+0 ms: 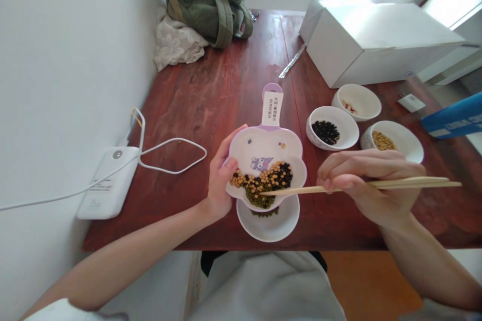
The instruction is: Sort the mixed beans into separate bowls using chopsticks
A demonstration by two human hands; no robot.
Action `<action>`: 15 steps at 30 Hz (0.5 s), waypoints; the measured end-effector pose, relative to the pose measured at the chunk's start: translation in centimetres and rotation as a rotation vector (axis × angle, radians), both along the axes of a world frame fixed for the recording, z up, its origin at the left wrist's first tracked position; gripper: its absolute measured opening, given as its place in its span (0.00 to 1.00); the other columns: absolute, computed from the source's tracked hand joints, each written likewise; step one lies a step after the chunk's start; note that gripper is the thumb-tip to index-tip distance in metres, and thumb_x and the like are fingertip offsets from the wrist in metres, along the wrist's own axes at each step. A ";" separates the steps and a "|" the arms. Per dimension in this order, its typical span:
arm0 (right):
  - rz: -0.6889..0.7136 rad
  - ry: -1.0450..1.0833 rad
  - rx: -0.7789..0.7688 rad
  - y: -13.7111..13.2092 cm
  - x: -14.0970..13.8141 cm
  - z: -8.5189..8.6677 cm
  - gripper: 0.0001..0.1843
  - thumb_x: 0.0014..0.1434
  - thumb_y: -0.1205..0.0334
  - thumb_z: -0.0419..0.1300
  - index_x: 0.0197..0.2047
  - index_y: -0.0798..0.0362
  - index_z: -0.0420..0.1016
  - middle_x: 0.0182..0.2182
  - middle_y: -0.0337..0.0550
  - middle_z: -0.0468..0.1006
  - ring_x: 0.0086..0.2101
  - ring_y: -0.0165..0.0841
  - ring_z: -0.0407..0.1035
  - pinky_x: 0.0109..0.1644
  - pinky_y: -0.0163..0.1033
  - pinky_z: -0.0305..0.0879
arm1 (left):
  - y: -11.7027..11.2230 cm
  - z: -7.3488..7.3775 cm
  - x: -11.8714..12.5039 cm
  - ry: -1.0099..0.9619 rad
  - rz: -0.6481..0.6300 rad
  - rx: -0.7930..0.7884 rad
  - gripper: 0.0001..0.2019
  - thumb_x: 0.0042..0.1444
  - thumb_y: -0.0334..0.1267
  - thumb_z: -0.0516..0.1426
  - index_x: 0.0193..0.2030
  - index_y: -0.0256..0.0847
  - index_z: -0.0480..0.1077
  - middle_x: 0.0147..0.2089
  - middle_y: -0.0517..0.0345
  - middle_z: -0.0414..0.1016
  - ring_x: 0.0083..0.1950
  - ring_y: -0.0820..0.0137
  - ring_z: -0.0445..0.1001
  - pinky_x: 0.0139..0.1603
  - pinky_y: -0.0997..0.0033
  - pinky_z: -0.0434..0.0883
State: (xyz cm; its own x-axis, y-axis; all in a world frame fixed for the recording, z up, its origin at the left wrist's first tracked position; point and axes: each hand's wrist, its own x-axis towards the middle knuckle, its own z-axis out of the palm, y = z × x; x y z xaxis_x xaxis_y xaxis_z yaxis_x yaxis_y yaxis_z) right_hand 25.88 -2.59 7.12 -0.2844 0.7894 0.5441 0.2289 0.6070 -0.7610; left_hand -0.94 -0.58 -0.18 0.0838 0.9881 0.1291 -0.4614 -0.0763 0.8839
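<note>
left hand (220, 180) clasps the dish (263, 148), right hand (361, 180) holds chopsticks (301, 190) among the mixed beans (269, 178); lifting one likely needs a fine pinch.

Purple-rimmed flower-shaped dish (263, 153), tilted down at its near side, handle with paper label (271, 109) pointing away. Mixed yellow, black and green beans (265, 180) heaped at the low side. Wooden chopsticks (395, 183) near level, tips touching the beans. Small white bowl (269, 225) just under the dish lip.
</note>
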 end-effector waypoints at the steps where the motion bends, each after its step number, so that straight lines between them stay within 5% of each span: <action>1: 0.003 0.010 -0.003 0.0 -0.3 0.0 0.17 0.77 0.63 0.70 0.32 0.51 0.86 0.25 0.42 0.85 0.24 0.36 0.81 0.25 0.38 0.73 | 0.0 -0.1 -0.1 0.004 0.001 0.005 0.31 0.68 0.56 0.65 0.74 0.46 0.80 0.77 0.47 0.81 0.80 0.40 0.76 0.83 0.39 0.69; 15: -0.005 0.337 -0.135 -0.4 -0.5 -4.2 0.20 0.79 0.56 0.70 0.33 0.52 0.88 0.25 0.46 0.85 0.22 0.37 0.79 0.25 0.41 0.74 | -0.2 -0.3 -0.2 0.010 -0.007 0.014 0.32 0.70 0.57 0.64 0.75 0.46 0.78 0.77 0.45 0.81 0.78 0.39 0.77 0.80 0.39 0.73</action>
State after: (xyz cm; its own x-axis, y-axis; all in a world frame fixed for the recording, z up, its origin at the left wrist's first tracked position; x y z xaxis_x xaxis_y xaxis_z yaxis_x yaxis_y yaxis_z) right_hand 25.40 -2.95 2.94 -0.1028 0.8616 0.4970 -0.0459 0.4950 -0.8677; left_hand -1.17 -0.76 -0.45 0.0925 0.9855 0.1422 -0.4528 -0.0856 0.8875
